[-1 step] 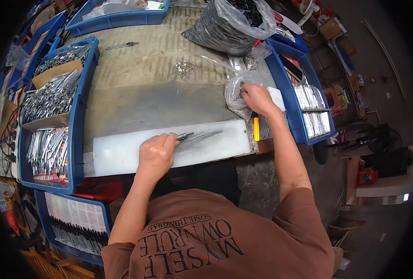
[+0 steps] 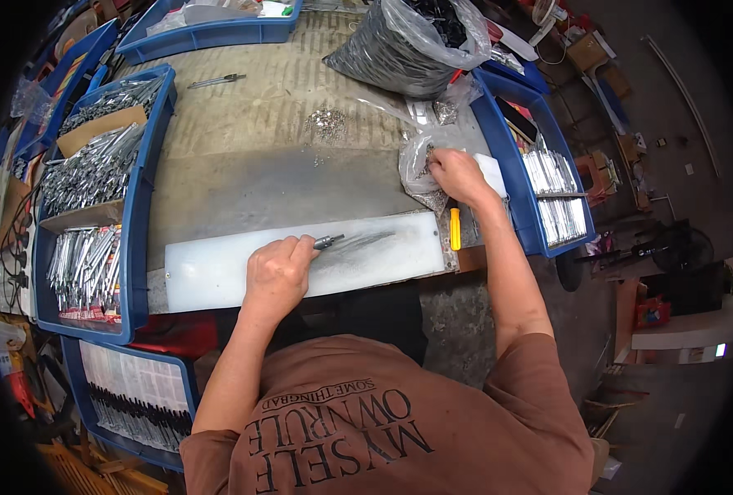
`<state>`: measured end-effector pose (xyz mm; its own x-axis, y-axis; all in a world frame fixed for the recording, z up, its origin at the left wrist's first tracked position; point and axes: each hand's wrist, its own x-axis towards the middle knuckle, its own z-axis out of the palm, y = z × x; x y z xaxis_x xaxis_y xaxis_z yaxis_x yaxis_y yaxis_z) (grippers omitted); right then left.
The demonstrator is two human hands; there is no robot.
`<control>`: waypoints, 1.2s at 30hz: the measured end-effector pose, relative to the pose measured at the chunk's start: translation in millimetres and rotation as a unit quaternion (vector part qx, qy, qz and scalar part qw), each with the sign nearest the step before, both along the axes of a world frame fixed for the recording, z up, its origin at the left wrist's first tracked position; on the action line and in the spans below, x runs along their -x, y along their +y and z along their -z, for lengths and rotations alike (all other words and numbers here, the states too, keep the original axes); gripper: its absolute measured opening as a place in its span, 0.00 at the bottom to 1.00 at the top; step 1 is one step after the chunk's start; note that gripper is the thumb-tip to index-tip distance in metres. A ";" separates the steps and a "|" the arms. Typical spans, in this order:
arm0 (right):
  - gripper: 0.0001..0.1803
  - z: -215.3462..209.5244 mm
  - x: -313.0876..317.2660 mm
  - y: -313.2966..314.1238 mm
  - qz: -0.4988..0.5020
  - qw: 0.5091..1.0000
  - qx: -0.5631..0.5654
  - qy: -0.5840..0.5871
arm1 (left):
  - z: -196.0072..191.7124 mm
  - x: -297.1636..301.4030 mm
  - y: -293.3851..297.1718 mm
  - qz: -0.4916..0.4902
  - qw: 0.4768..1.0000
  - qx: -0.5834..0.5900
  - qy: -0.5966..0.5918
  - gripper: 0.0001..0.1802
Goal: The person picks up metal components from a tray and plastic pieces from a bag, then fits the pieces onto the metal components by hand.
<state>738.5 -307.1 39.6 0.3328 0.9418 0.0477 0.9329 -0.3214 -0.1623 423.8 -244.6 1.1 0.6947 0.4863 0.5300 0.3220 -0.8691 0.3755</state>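
Worn, grey-brown workbench (image 2: 284,124) fills the view, its front edge covered by a long white plastic slab (image 2: 218,268) smudged dark grey toward the right; on that slab lies the left hand (image 2: 277,276), fingers clenched round a small grey metal tool (image 2: 328,242) whose short, dull tip pokes out past the thumb and points right, resting on the smudge; only that tip shows, the rest being hidden in the fist; to the right, at the bench's edge, the right hand (image 2: 457,175) is curled down into a small clear plastic bag (image 2: 420,165) of tiny metal parts, fingertips pinched inside it, though what they grasp cannot be told; just below that hand a yellow-handled tool (image 2: 455,228) stands near the slab's right end; farther back a small heap of loose shiny metal bits (image 2: 327,124) lies on the bench, and behind it a large clear bag of dark metal pieces (image 2: 408,45); blue plastic bins of silvery metal rods (image 2: 94,198) line the left side, and another blue bin (image 2: 548,190) holds packed rows on the right.
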 end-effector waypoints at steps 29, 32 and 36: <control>0.07 0.5 94.7 -40.1 -0.144 0.979 0.016 0.145 | 1.2 0.4 -0.1 0.000 1.000 0.017 -0.016 0.08; 0.07 1.6 94.6 -44.1 -0.130 0.975 -0.017 0.181 | 1.2 1.0 -0.4 0.000 1.000 0.014 -0.017 0.07; 0.08 -3.6 96.2 -45.0 -0.092 0.975 -0.009 0.203 | 1.8 1.5 -1.0 -0.004 1.000 0.016 -0.013 0.07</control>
<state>642.2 -352.2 43.2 0.1535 0.9875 -0.0350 0.8323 -0.1483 -0.5341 422.4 -245.6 -0.7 0.6774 0.5082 0.5318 0.3181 -0.8542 0.4112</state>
